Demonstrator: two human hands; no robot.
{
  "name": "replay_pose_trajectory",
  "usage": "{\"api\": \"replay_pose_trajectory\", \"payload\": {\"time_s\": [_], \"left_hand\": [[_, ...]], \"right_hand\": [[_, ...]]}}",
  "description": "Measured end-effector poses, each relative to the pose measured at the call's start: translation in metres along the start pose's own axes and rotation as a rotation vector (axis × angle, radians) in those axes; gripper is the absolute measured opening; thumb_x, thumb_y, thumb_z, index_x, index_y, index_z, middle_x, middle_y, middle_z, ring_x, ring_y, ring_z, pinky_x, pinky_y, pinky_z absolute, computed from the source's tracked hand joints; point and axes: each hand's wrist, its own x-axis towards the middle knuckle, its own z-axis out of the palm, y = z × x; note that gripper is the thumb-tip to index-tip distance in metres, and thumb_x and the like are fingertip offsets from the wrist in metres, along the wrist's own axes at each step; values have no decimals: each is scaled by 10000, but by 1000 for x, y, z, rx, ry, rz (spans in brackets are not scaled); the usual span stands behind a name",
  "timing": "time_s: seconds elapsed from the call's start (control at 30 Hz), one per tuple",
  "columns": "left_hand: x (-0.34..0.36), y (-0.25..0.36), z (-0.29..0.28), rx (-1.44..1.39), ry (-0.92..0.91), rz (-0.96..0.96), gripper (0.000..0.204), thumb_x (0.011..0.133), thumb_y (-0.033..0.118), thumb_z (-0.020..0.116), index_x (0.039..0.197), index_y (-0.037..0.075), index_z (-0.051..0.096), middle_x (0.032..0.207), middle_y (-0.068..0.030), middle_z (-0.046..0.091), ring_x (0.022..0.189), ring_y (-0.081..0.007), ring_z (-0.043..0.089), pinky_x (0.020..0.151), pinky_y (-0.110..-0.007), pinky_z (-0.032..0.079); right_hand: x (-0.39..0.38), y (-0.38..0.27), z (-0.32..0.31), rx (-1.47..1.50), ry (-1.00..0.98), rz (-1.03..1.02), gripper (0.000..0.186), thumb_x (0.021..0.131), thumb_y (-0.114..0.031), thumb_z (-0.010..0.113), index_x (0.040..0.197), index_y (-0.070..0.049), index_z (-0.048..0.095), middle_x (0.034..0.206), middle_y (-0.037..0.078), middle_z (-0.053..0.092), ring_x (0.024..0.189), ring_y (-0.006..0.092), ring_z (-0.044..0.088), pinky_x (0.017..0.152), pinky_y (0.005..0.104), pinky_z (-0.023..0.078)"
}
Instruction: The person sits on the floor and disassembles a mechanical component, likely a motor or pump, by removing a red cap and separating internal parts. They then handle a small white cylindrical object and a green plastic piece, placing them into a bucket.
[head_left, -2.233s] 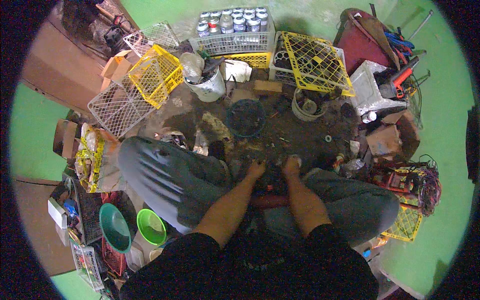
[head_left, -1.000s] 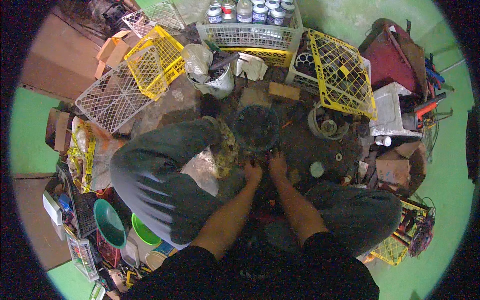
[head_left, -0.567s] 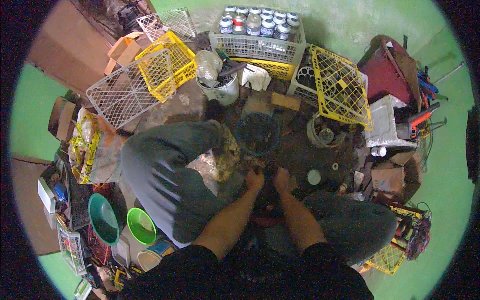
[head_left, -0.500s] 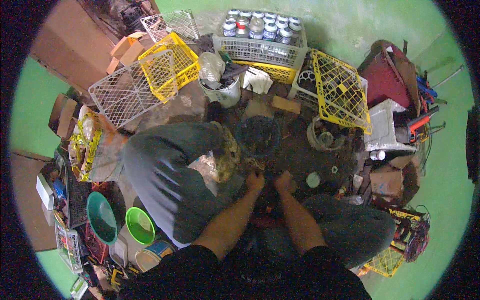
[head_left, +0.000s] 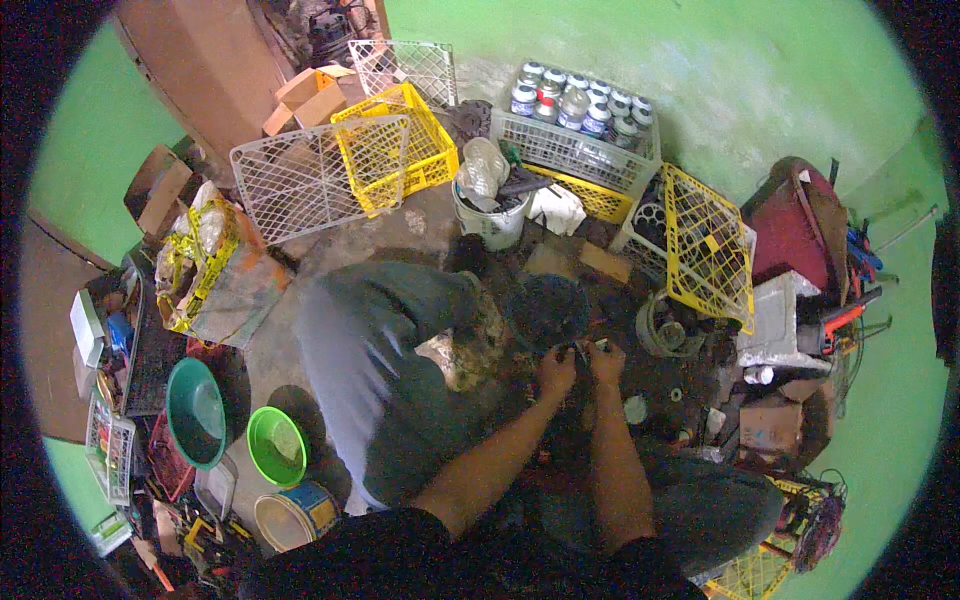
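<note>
Hands near round dark tub; latticed yellow plastic crate beyond

Dim, uneven light leaves the floor around the hands murky, fine detail there lost. The green wall is brighter. Shadows fall rightward of the lime bowl. Fisheye bending curves the edges; grain speckles the black rim.

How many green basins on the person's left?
2: a teal basin, and a lime basin just right of it, above the round tub in the picture. More could be hidden in the clutter.
</note>
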Motion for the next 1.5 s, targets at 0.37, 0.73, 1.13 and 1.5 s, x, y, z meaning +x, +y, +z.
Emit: {"api": "replay_pose_trajectory", "payload": {"time_s": [0.37, 0.73, 1.13, 1.5], "left_hand": [[96, -48, 32, -209, 225, -175, 578, 955, 477, 546, 1280, 2, 590, 1263, -234, 610, 1188, -405, 557, 1022, -472, 412], [54, -52, 20, -204, 327, -111, 638, 995, 496, 468, 1313, -54, 519, 1359, -274, 499, 1284, -399, 454, 1057, -474, 359], [77, -259, 52, 27, 232, -318, 452, 879, 349, 650, 1121, -33, 644, 1197, -228, 609, 1192, -357, 563, 1009, -477, 433], [-23, -202, -10, 1165, -482, 2, 511, 853, 397, 669, 1262, 99, 593, 1229, -174, 625, 1134, -359, 620, 892, -507, 540]], "right_hand": [[32, -17, 52, 662, -145, 366, 436, 837, -228, 757, 1132, 58, 614, 925, 106, 676, 742, 193, 630, 671, 333, 528], [54, 3, -28, 514, -205, 587, 529, 882, -235, 690, 1335, -7, 539, 1173, 196, 646, 983, 298, 655, 824, 383, 535], [-48, 151, -121, -105, -19, 134, 494, 791, -233, 717, 1211, 7, 617, 1127, 195, 684, 1041, 344, 654, 892, 417, 505], [-131, 135, -59, -298, -296, 265, 548, 766, -269, 741, 1244, -42, 599, 1094, 207, 678, 1039, 390, 641, 934, 464, 497]]}}
